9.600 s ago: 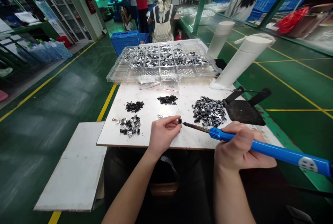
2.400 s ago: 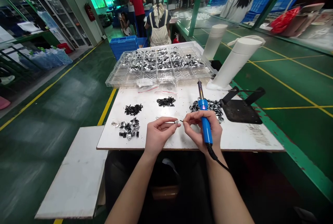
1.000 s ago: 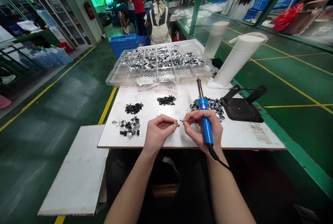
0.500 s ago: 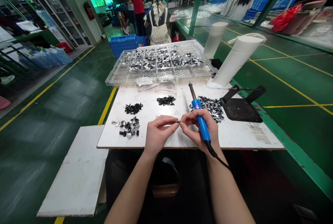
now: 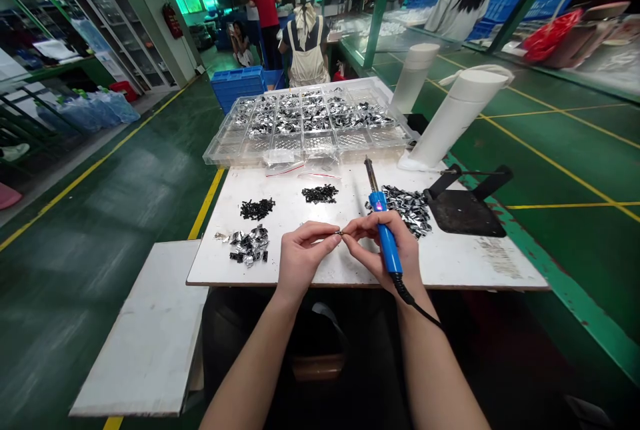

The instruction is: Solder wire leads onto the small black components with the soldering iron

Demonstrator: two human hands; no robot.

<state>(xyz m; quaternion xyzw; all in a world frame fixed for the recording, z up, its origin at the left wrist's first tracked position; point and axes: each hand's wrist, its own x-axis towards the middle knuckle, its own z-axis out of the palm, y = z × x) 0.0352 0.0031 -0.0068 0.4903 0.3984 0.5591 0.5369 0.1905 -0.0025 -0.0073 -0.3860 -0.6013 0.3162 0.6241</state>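
My left hand [image 5: 306, 253] pinches a tiny dark part [image 5: 339, 233] between thumb and fingertips; its kind is too small to make out. The fingertips of my right hand [image 5: 387, 243] meet it from the other side. A blue soldering iron [image 5: 389, 243] rests in my right hand as well, its metal tip pointing up and away from me, its black cord trailing over the wrist. Right of the iron lies a pile of shiny black-and-silver pieces [image 5: 410, 207]. Two heaps of small black parts [image 5: 320, 194] and a heap of silvery pieces [image 5: 249, 245] lie farther left.
A clear compartment tray [image 5: 305, 140] with many shiny pieces spans the back of the white table [image 5: 290, 210]. White tubes [image 5: 460, 117] and a black metal stand [image 5: 467, 207] are at the right. A lower white board [image 5: 145, 330] adjoins at left. Several people are beyond.
The soldering iron has tilted slightly in my right hand. Both hands stay nearly in place, fingertips still together at the tiny part.
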